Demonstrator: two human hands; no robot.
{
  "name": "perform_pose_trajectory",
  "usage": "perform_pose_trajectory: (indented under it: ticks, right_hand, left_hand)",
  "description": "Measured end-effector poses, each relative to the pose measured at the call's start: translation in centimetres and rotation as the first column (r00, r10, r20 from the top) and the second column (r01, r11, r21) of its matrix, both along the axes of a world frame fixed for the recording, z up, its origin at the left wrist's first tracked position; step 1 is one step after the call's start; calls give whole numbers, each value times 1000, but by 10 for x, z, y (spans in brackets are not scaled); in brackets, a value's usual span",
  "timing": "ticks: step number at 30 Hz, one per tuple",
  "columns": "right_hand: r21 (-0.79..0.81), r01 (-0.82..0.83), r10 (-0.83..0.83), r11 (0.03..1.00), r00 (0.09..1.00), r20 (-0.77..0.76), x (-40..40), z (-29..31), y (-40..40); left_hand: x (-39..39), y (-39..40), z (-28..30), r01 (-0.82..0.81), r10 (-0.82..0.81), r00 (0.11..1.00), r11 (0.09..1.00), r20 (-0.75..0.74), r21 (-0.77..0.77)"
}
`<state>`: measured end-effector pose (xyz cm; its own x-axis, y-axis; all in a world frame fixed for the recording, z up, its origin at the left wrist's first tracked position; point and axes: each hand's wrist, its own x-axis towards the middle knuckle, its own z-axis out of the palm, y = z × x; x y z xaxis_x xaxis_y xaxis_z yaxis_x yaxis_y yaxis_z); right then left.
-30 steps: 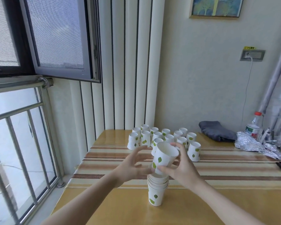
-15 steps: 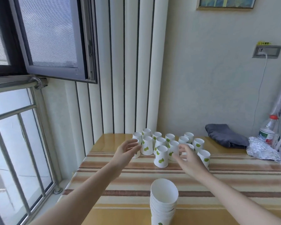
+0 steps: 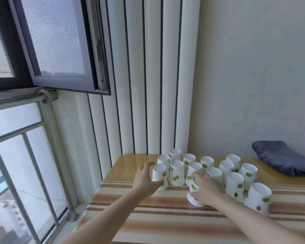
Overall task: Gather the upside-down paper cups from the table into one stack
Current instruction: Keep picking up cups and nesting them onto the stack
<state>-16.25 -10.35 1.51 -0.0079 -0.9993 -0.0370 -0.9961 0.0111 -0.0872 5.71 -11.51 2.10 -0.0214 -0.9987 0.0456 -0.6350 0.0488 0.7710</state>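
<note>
Several upside-down white paper cups with green leaf prints stand grouped at the far side of the striped table (image 3: 162, 213). My right hand (image 3: 206, 188) wraps the front-middle cup (image 3: 194, 196), which tilts slightly. My left hand (image 3: 145, 176) curls around the leftmost cup (image 3: 159, 174), thumb at its base and fingers behind it. Other cups stand behind and to the right, such as the one at the near right (image 3: 258, 198). The stack of cups is out of view below the frame.
A dark grey folded cloth (image 3: 282, 158) lies at the back right against the wall. White vertical blinds (image 3: 144, 85) hang behind the table. An open window (image 3: 56, 43) and a metal railing (image 3: 16, 136) are on the left.
Both hands have left the stack and reached forward to the group of cups. The view has risen, so the stack has dropped out of sight. Each hand now grips a cup.
</note>
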Motion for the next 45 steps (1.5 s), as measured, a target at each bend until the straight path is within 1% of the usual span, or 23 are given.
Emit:
perform_pose_trajectory:
  ticks: [2,4,5,6,8,10,11,15,17,18,19,20,22,24,25,27,30,32,33,36,38,42,45]
  right_hand:
    - [-58,31,-25,998,996,88,-5,5,13]
    - [-76,121,-94,990,952,292,-17,11,26]
    - [-50,181,-142,982,892,429,-24,16,34]
    - [13,239,-201,971,786,584,-31,19,42]
    - [195,284,-309,939,438,844,-44,23,59]
    - [328,231,-365,916,140,920,-55,25,78]
    - [361,211,-380,908,58,923,-60,24,86]
    - [441,163,-425,883,-124,897,-71,26,110]
    - [471,160,-430,867,-234,872,-71,31,118]
    - [478,147,-425,866,-288,858,-70,35,122]
    - [472,127,-409,872,-337,848,-68,40,126]
    - [452,108,-386,886,-369,845,-65,43,130]
    - [390,74,-341,918,-358,869,-58,52,141]
    - [312,62,-277,948,-322,905,-49,61,152]
    - [273,58,-242,960,-311,919,-43,65,158]
    - [200,51,-176,978,-302,937,-33,73,171]
    - [89,58,-75,994,-211,975,-17,87,195]
    - [12,98,-3,995,-94,996,-6,93,212]
    - [-31,141,31,990,-2,1000,-3,93,219]
    - [-212,218,118,953,375,919,4,88,239]
    - [-285,172,162,943,510,845,9,79,249]
    - [-382,106,250,918,594,765,23,60,257]
    - [-361,81,235,929,625,744,27,48,256]
  left_hand:
    - [-5,-12,-7,-12,12,996,1000,93,-7]
    - [-13,-24,-13,-30,34,988,999,152,-29]
    - [-19,-30,-16,-42,48,985,998,168,-35]
    - [-25,-36,-18,-52,58,983,998,176,-36]
    - [-37,-47,-22,-50,56,977,998,205,-33]
    - [-46,-54,-25,-51,57,964,998,260,-31]
    - [-48,-54,-26,-63,72,956,997,285,-41]
    - [-40,-36,-18,-156,179,926,983,334,-93]
    - [-27,-20,-8,-238,240,954,971,181,-31]
    - [-20,-11,-1,-285,285,958,957,17,48]
    - [-14,0,8,-307,336,921,938,-197,163]
    - [-8,13,16,-279,376,829,919,-414,277]
    - [-1,43,32,-115,412,568,897,-712,427]
    - [3,77,47,65,395,345,895,-851,442]
    - [4,92,52,137,382,270,894,-884,427]
    - [6,119,59,251,362,179,882,-915,399]
    - [4,153,66,349,299,127,879,-946,324]
    - [2,171,70,392,222,108,886,-969,246]
    - [2,179,71,411,173,95,890,-980,197]
    - [1,199,76,468,12,95,882,-995,55]
    - [0,207,77,491,-66,90,871,-994,-14]
    - [1,213,73,516,-140,86,853,-986,-77]
    - [2,218,70,530,-211,121,840,-970,-117]
